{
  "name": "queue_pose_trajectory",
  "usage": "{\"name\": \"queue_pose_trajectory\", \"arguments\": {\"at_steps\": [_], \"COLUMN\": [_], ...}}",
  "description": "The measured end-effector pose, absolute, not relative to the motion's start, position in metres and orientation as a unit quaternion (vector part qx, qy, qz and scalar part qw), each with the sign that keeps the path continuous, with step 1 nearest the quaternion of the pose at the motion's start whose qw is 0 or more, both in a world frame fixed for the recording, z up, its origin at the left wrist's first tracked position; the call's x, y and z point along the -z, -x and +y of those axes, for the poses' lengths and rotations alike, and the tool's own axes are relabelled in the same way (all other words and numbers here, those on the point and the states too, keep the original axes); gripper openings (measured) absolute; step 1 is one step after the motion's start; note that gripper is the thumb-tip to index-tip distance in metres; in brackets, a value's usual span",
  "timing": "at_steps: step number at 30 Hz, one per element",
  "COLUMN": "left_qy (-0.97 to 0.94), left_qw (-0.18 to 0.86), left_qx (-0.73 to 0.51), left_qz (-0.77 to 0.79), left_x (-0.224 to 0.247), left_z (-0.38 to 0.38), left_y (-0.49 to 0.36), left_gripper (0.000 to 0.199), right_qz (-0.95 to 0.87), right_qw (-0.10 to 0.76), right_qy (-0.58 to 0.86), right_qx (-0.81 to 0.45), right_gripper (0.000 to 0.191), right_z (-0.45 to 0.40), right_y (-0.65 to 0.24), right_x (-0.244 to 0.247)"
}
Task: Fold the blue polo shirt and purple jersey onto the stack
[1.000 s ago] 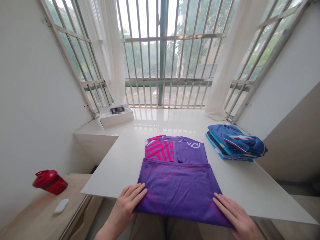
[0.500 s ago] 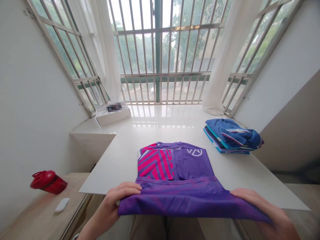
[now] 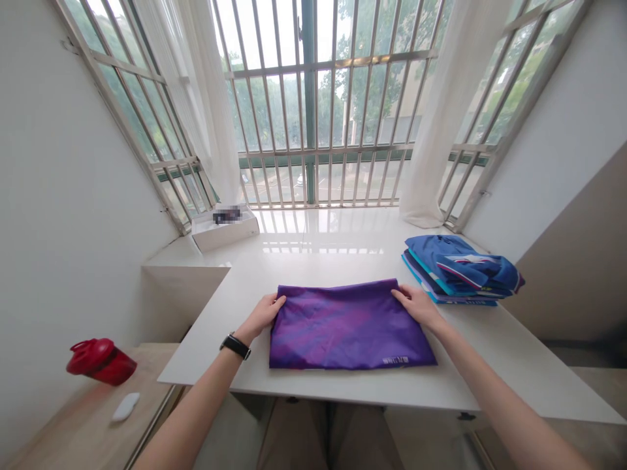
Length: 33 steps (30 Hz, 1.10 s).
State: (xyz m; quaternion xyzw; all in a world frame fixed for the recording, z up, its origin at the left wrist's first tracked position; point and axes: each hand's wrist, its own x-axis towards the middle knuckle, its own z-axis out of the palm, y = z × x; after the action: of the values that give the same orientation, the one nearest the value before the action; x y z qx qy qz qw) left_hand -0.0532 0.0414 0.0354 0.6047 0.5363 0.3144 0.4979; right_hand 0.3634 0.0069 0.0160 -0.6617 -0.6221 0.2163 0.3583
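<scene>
**Folded garment count:** one purple folded garment [image 3: 350,326], mottled violet and magenta, lying flat in a rectangular fold on the white counter [image 3: 490,372], near its front edge.

**Left hand:** one left hand [image 3: 264,312], at the garment's upper left corner. Fingers together and lying over the fabric edge; whether they pinch the cloth cannot be determined.

**Right hand:** one right hand [image 3: 416,305], at the garment's upper right corner. Fingers together and resting on the fabric edge; whether they pinch the cloth cannot be determined.

**Wrist item:** one black wristband [image 3: 236,346], worn on the left wrist.

**Garment marking:** one small pale printed label [image 3: 394,360], near the lower edge of the purple folded garment. Lettering too small to read.

**Stack count:** one stack of folded blue garments [image 3: 458,281] with teal edges, on the counter just beside the right hand. Layer count cannot be determined.

**Window ledge:** one white box [image 3: 225,228], with one blurred object [image 3: 226,215] on top. Brand cannot be read.

**Lower left:** one red shaker bottle [image 3: 100,361] lying on its side and one white oval object [image 3: 126,407], both on a light wood cabinet top [image 3: 73,418].

**Background:** one barred window [image 3: 308,98], flanked by two white curtains [image 3: 210,98] [image 3: 450,98].
</scene>
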Motion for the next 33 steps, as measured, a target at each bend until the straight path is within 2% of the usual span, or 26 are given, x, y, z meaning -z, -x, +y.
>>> {"name": "queue_pose_trajectory", "arguments": {"at_steps": [7, 11, 14, 22, 28, 31, 33], "left_qy": [-0.678, -0.663, -0.676, -0.716, -0.706, -0.707, -0.721], "left_qw": [0.409, 0.44, 0.445, 0.355, 0.351, 0.372, 0.361], "left_qx": [-0.276, -0.246, -0.272, -0.321, -0.301, -0.289, -0.281], "left_qz": [0.545, 0.554, 0.521, 0.509, 0.537, 0.527, 0.522], "left_x": [-0.032, -0.026, -0.018, -0.01, -0.015, -0.02, -0.022], "left_z": [0.039, 0.025, 0.018, 0.018, 0.007, -0.006, -0.016], "left_y": [0.064, 0.074, 0.077, 0.072, 0.075, 0.078, 0.077], "left_gripper": [0.041, 0.059, 0.067, 0.04, 0.047, 0.05, 0.047], "right_qz": [-0.636, -0.659, -0.651, -0.601, -0.608, -0.627, -0.643], "right_qw": [0.278, 0.222, 0.214, 0.165, 0.093, 0.104, 0.146], "right_qy": [0.707, 0.706, 0.718, 0.781, 0.788, 0.771, 0.746], "right_qx": [-0.14, -0.134, -0.124, -0.04, -0.009, 0.043, 0.089], "right_gripper": [0.031, 0.029, 0.026, 0.031, 0.033, 0.033, 0.032], "right_z": [0.009, 0.004, 0.003, 0.003, -0.006, -0.012, -0.011], "right_y": [-0.364, -0.369, -0.368, -0.352, -0.347, -0.34, -0.326], "right_x": [0.008, 0.01, 0.014, 0.011, 0.005, -0.008, -0.023]}}
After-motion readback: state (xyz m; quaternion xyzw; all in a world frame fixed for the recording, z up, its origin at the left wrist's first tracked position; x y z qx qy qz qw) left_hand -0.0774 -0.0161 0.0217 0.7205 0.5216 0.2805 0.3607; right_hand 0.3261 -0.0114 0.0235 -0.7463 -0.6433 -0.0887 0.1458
